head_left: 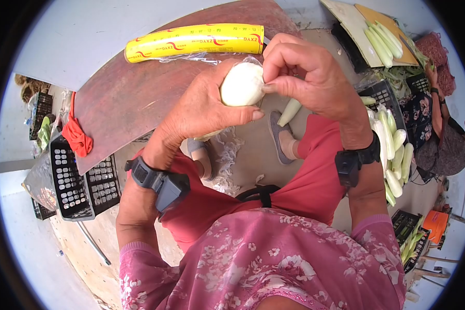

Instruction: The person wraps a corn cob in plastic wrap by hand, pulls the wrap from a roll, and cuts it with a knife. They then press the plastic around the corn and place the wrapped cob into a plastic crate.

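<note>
A pale vegetable [242,86] shows its smooth, rounded white end, with clear plastic film [251,61] bunched along its upper edge. My left hand [204,101] is wrapped round it, thumb across the near side; a yellowish-green part shows below the palm. At its right side, my right hand [307,75] pinches thumb and forefinger together on what looks like the film's edge. Just behind both hands, a yellow printed roll of cling film [194,42] lies on the reddish-brown tabletop [124,106], with loose clear film along its front.
Black plastic crates [70,178] stand at left beside a red cloth [76,133] on the table's corner. Long pale-green vegetables [395,155] are heaped at right, near another person's floral clothing [417,116]. More lie on a board [382,44]. Whitish scraps [226,155] litter the floor.
</note>
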